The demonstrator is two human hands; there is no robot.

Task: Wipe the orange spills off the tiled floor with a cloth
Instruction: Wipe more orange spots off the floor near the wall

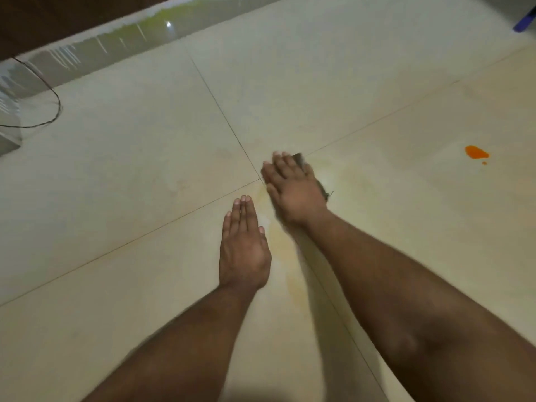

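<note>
My right hand (293, 190) lies flat with straight fingers on a dark cloth (320, 187), pressing it onto the cream tiled floor (145, 169) where the tile joints cross. Only the cloth's far corner and right edge show from under the hand. My left hand (245, 248) rests flat on the floor just nearer, fingers straight and together, holding nothing. A faint yellowish smear (285, 250) runs on the tile between the two hands. A bright orange spill (476, 152) with a small drop beside it sits far to the right, apart from both hands.
A glossy skirting (116, 39) runs along the wall at the top left. A thin black cable (55, 111) loops on the floor by a grey object (8, 123) at the left edge. Something blue (525, 20) shows at the top right corner.
</note>
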